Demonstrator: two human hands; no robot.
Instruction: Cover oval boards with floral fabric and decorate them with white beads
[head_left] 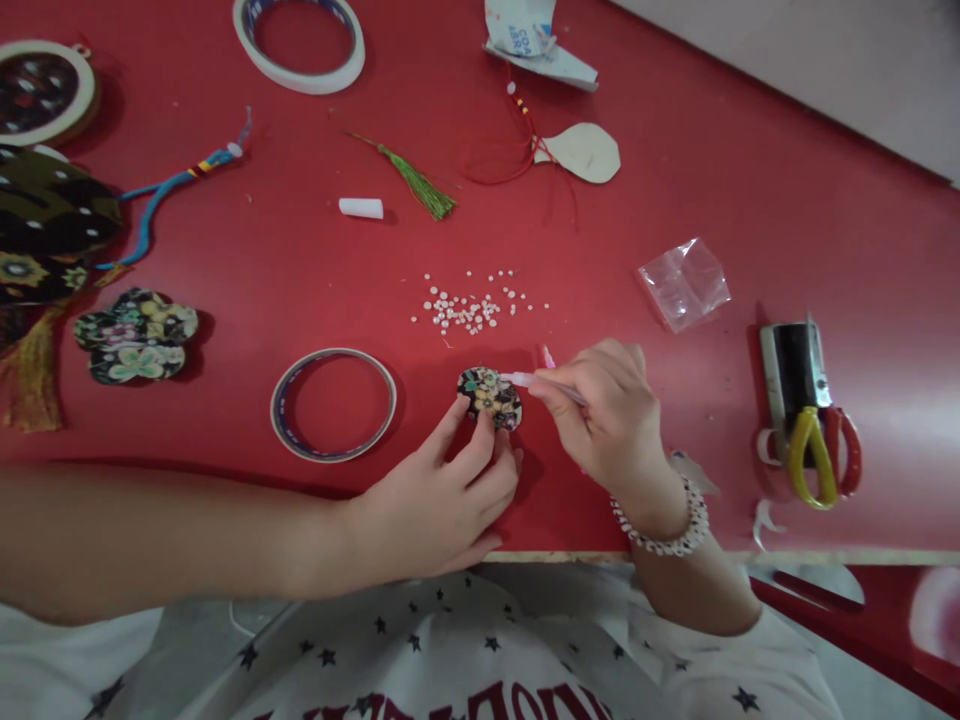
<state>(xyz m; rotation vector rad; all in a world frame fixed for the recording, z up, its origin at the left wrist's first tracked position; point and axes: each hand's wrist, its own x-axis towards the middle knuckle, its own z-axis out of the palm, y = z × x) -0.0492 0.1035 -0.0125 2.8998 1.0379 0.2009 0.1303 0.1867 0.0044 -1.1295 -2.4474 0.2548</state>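
Observation:
My left hand (pixel 457 490) holds a small rounded piece with a dark floral pattern (pixel 491 402) down on the red table, its fingertips on the piece's near edge. In my right hand (pixel 611 415) a slim, pale pink pen-like stick (pixel 551 385) is pinched between thumb and fingers. The stick's light tip meets the right upper part of the floral piece; whether a bead is at the tip is too small to tell. Just beyond the floral piece lie scattered small white beads (pixel 469 312). A pink pointed tip (pixel 548 357) shows beside my right fingers.
Left of my hands lie a tape roll (pixel 279 405) and a flower-shaped floral piece (pixel 135 338). Farther back are a green tassel (pixel 420 183), a white cap (pixel 361 208) and another tape roll (pixel 352 65). Scissors (pixel 814 455) and a clear plastic bag (pixel 685 285) lie right.

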